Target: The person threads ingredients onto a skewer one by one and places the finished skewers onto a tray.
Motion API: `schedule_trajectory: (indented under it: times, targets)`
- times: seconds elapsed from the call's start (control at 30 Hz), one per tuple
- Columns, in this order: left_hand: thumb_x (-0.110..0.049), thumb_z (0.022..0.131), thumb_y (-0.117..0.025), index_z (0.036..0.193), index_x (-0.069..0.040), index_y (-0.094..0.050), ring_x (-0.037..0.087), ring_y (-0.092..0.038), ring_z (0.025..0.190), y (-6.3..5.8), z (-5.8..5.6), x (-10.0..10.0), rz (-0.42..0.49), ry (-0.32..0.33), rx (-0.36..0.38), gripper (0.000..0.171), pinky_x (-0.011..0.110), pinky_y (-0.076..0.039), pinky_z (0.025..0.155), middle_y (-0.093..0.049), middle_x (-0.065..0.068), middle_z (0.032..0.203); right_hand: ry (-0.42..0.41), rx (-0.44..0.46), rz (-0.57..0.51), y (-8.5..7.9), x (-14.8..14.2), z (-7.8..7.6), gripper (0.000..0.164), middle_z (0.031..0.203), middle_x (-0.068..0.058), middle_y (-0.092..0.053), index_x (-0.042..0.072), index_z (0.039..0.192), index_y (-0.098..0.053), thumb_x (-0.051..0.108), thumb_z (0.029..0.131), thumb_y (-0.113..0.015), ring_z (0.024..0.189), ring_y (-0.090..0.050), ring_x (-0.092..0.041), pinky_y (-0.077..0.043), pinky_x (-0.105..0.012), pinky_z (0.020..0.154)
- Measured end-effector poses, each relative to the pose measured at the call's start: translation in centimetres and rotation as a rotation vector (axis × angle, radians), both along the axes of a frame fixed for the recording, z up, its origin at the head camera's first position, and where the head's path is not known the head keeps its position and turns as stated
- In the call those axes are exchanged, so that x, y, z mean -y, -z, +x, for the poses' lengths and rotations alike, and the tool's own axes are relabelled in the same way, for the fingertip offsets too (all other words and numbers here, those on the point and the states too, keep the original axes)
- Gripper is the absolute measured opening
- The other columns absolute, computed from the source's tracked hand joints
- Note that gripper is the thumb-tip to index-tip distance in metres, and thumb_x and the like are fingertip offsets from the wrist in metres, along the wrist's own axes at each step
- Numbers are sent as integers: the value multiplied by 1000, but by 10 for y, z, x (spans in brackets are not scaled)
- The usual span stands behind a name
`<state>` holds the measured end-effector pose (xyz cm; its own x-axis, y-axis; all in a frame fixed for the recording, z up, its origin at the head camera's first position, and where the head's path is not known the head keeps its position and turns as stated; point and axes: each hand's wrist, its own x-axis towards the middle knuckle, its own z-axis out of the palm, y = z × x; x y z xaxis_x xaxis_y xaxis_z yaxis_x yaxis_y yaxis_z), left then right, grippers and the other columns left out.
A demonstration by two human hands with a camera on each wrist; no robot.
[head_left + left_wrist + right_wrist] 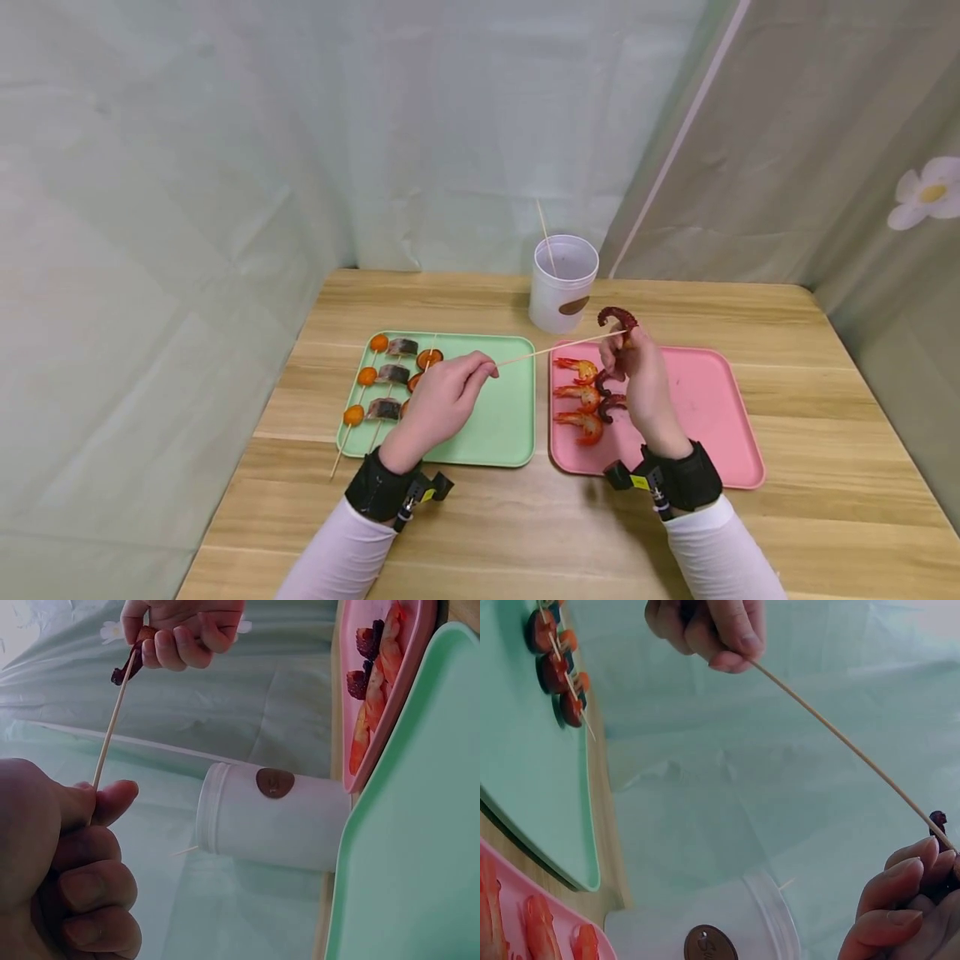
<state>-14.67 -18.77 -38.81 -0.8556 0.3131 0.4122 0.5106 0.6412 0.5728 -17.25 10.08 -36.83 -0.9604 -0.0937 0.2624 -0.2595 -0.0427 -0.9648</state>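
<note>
My left hand (448,393) pinches a thin wooden skewer (555,349) between thumb and forefinger, its other fingers curled in. The stick slants up to the right, above both trays. At its far end, my right hand (649,383) holds a dark red octopus tentacle (619,317) in its fingertips, the curled tip rising over them. In the left wrist view the skewer (112,727) meets the tentacle (129,669); how deep it goes in, I cannot tell. Below the right hand, a pink tray (712,417) bears shrimp (579,396) and more tentacles (612,406).
On the left, a green tray (502,425) carries three loaded skewers: orange balls (367,377), grey-skinned fish pieces (392,374) and brown round slices (430,359). Behind the trays stands a white cup (551,304) with a skewer (545,229) leaning in it. Curtains enclose the wooden table (840,467).
</note>
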Motion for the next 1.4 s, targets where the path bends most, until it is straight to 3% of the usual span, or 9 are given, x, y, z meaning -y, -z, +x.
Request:
schedule_trajectory:
  times: [0.17, 0.47, 0.73, 1.0, 1.1, 1.23, 1.4]
  targets:
    - [-16, 112, -58, 102, -14, -74, 9, -43, 60, -1, 1, 0, 10, -3, 4, 19, 30, -42, 57, -67, -6, 84, 23, -71, 75, 1, -2, 1, 46, 76, -15, -42, -6, 89, -39, 28, 114, -19, 64, -36, -25, -29, -40, 61]
    - [-15, 112, -59, 101, -13, -74, 9, -44, 61, -1, 0, 2, 30, 2, 22, 18, 30, -43, 59, -65, -5, 83, 24, -172, 129, 1, -5, 0, 44, 72, -18, -45, -4, 86, -44, 23, 113, -24, 59, -38, -32, -32, -36, 55]
    - [-11, 111, -60, 103, -11, -74, 6, -40, 59, 3, 1, 0, 23, 99, -1, 16, 29, -41, 57, -60, -7, 77, 76, -194, 162, 1, -7, 0, 42, 72, -18, -47, -4, 89, -49, 20, 115, -27, 57, -39, -28, -33, -34, 54]
    - [-13, 111, -60, 101, -13, -73, 4, -38, 57, 5, 1, 0, -4, 119, 6, 15, 27, -37, 55, -50, -10, 71, 82, -196, 137, 1, -5, 2, 41, 72, -19, -45, -4, 91, -48, 22, 117, -29, 59, -38, -29, -33, -33, 55]
    - [-14, 111, -60, 101, -13, -72, 4, -37, 57, 4, 2, 0, -7, 124, 18, 15, 27, -37, 55, -49, -11, 70, 86, -192, 177, 0, -4, 3, 39, 72, -17, -47, -3, 92, -51, 20, 117, -32, 60, -40, -29, -35, -32, 55]
    - [-11, 111, -60, 102, -11, -73, 5, -40, 59, 3, 3, -1, 4, 126, 16, 16, 28, -39, 56, -56, -9, 74, 28, -185, 288, 2, -1, 6, 35, 71, -11, -49, 1, 91, -56, 15, 117, -36, 58, -43, -26, -36, -30, 53]
    - [-7, 111, -57, 100, -11, -72, 9, -53, 70, 5, 5, -9, 82, 148, 27, 18, 31, -48, 66, -69, -4, 87, -126, -216, 372, 13, 18, 11, 30, 70, -3, -52, 7, 90, -59, 10, 115, -43, 60, -50, -24, -42, -31, 56]
